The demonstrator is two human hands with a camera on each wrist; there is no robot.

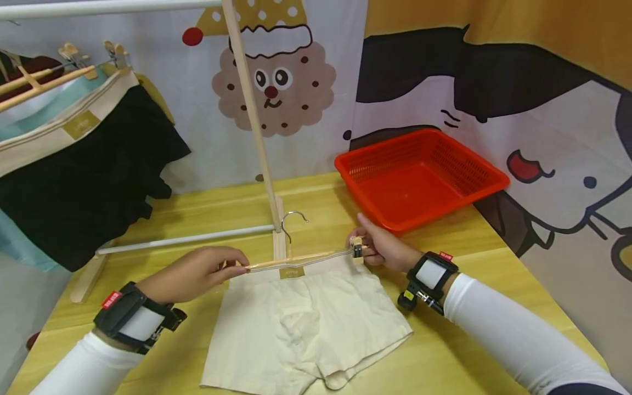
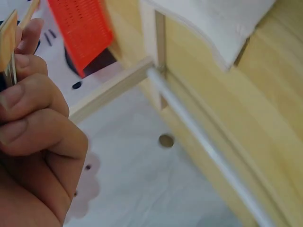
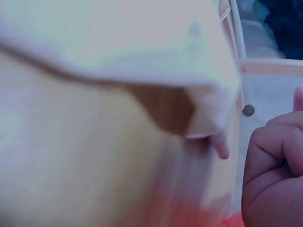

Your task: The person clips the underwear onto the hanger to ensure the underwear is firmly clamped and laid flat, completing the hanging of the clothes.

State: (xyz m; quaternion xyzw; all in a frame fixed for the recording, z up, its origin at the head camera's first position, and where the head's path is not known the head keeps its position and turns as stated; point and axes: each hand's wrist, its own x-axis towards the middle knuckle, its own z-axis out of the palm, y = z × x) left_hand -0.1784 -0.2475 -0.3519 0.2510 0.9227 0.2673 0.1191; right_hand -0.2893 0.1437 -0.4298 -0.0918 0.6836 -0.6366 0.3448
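Observation:
A pair of cream shorts (image 1: 266,329) hangs by its waistband from a wooden clip hanger (image 1: 311,257), its legs spread over the table. My left hand (image 1: 199,271) pinches the hanger's left end at the waistband corner; in the left wrist view its fingers curl round a wooden clip (image 2: 7,42). At the other end my right hand (image 1: 384,247) holds the hanger beside the right clip (image 1: 356,250), which sits on the waistband. Some right fingers are hidden behind the clip. The metal hook (image 1: 295,213) points up between the hands.
A red plastic basket (image 1: 395,220) stands at the back right. Behind the hanger rises a wooden rack post (image 1: 254,115), with a white lower rail (image 1: 187,241) running left. Black shorts (image 1: 94,170) and other garments hang on the left. A printed curtain (image 1: 326,33) backs the table (image 1: 503,291).

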